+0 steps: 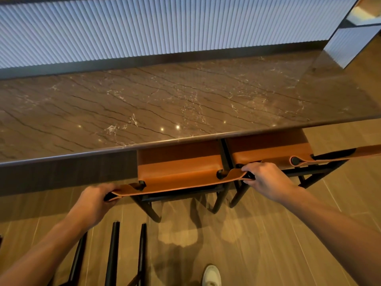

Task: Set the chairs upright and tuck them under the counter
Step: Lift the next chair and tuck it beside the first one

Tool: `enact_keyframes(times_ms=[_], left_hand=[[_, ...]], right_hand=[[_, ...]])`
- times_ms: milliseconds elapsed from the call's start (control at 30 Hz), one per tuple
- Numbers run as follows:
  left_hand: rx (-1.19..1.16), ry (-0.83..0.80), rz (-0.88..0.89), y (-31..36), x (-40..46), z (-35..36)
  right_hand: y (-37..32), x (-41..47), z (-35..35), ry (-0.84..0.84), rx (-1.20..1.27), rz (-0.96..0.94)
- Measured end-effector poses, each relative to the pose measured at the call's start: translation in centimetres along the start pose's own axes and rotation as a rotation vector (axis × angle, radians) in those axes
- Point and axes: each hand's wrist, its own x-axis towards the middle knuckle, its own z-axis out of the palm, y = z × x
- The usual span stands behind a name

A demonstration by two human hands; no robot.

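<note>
Left hand, right hand grip upright chair, seat toward counter.

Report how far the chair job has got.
Done: the right chair stands upright, seat tucked under the counter. In hand: the left hand and right hand grip the middle chair's backrest, seat partly under. Left: black legs at lower left suggest another chair down.
</note>
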Motion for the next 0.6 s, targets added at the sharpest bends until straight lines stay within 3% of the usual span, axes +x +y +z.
enact_keyframes(times_ms=[600], left_hand=[[0.019,0.011,-0.005,4.4,1.6,1.8]], right_hand=[[3.6,-0.3,-3.1,-0.011,-0.182,0.036]])
